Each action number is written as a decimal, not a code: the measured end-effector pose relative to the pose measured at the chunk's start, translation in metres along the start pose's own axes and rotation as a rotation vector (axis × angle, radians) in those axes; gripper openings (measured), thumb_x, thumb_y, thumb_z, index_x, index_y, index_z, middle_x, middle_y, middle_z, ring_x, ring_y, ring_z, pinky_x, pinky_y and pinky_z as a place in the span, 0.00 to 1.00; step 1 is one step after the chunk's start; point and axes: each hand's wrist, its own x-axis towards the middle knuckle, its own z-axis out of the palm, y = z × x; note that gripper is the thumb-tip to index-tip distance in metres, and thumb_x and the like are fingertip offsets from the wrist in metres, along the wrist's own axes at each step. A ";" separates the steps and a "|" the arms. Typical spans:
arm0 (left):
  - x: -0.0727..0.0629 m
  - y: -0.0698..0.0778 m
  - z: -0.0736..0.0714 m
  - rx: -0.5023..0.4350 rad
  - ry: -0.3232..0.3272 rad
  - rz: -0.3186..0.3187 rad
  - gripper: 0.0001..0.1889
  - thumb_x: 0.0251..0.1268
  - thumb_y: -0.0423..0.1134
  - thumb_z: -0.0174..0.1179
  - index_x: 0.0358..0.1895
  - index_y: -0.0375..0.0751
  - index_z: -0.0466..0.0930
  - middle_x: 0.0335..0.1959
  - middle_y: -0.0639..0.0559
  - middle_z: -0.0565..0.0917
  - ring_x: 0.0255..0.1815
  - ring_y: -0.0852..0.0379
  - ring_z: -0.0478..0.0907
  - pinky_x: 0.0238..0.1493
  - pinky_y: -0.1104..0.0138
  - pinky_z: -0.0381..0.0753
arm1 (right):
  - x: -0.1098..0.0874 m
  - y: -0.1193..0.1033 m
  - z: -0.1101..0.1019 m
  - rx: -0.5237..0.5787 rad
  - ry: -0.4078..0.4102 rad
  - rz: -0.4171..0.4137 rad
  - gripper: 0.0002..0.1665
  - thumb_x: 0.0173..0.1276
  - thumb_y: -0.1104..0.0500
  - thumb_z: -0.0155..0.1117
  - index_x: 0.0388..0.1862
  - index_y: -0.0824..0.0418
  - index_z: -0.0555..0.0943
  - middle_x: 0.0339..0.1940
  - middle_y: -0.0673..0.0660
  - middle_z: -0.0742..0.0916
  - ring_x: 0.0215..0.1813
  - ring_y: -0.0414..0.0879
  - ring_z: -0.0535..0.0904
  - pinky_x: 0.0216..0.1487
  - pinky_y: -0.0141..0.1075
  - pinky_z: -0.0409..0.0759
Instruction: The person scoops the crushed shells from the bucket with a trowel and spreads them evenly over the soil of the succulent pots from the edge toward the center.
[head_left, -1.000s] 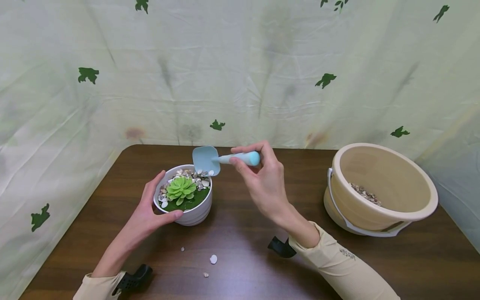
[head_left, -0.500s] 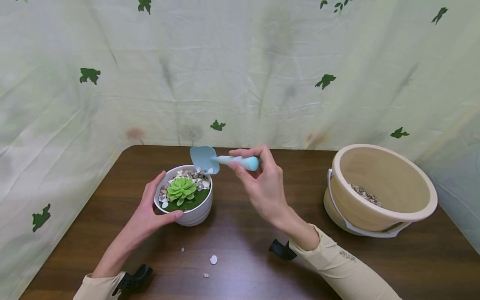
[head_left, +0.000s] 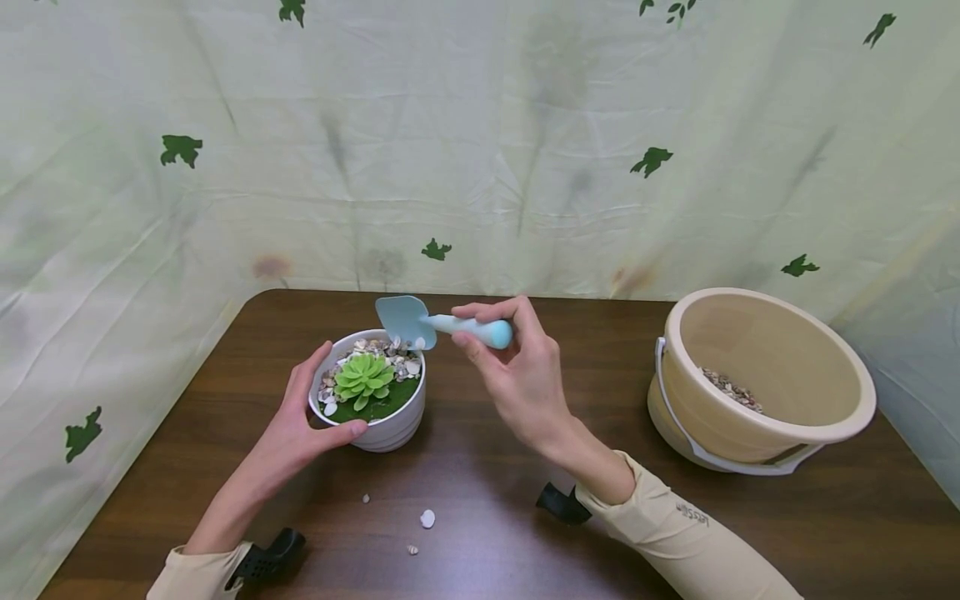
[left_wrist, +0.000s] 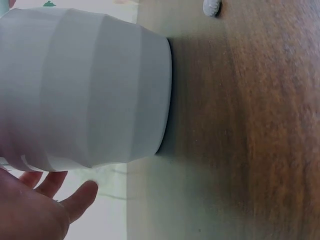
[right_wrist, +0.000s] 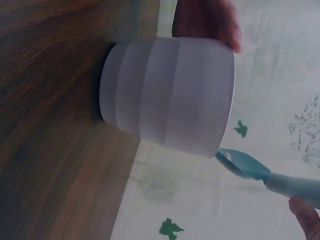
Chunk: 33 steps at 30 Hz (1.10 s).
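A white ribbed flowerpot (head_left: 393, 429) stands upright on the wooden table, holding a green succulent (head_left: 363, 378), green mossy stuff and small shells (head_left: 374, 350). My left hand (head_left: 296, 433) grips the pot's left side, its thumb on the near rim; the left wrist view shows some fingertips beyond the pot (left_wrist: 90, 90). In my right hand (head_left: 525, 375) is a light blue toy-like trowel (head_left: 408, 320), pinched by the handle. Its blade tilts over the pot's far right rim, a few white shells at its lower edge. From the right wrist camera, the blade (right_wrist: 245, 162) touches or nearly touches the rim.
To the right stands a beige bucket (head_left: 772, 350) with a grey handle and a heap of small shells (head_left: 731, 390) inside. Several loose shells, including a white one (head_left: 427, 518), lie on the table in front of the pot. A patterned curtain (head_left: 525, 167) hangs behind.
My right hand has shifted slightly left, bringing the trowel a little further over the pot; its handle end has dropped slightly. My left hand and the pot stay where they were.
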 end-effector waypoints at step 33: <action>0.000 -0.001 0.004 0.020 0.034 0.001 0.57 0.53 0.42 0.73 0.80 0.57 0.40 0.74 0.44 0.48 0.72 0.42 0.48 0.63 0.40 0.54 | -0.001 0.002 0.001 0.061 0.057 -0.040 0.15 0.63 0.75 0.65 0.43 0.70 0.70 0.51 0.61 0.86 0.53 0.55 0.82 0.47 0.40 0.81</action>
